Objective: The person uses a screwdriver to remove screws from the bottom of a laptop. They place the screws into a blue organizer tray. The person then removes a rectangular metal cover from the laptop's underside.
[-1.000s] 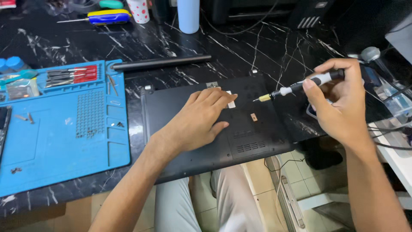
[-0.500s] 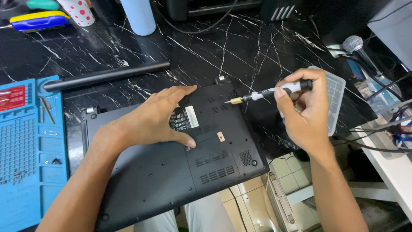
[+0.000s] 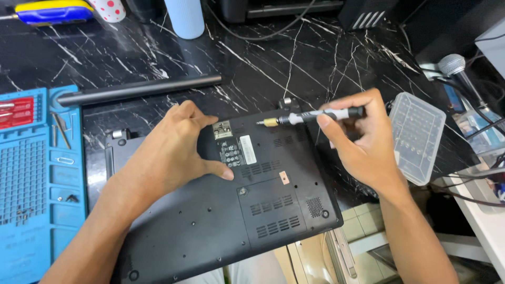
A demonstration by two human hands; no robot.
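A black laptop point(image 3: 226, 221) lies upside down on the dark marble desk, its near corner past the desk's edge. My left hand point(image 3: 168, 152) rests flat on its underside, thumb stretched toward the white labels point(image 3: 239, 150). My right hand point(image 3: 363, 139) holds a slim precision screwdriver point(image 3: 310, 117) level over the laptop's far edge, its brass tip pointing left.
A blue repair mat point(image 3: 31, 184) with small screws and a red bit case lies at the left. A long black bar point(image 3: 139, 89) sits behind the laptop. A clear plastic bit box point(image 3: 415, 137) is at the right, with a microphone point(image 3: 455, 66) and cables beyond. A pale blue cup point(image 3: 184, 18) stands at the back.
The view has shifted, so the laptop sits lower and more central. My left hand slid left across the underside. My right hand with the screwdriver stayed above the far edge.
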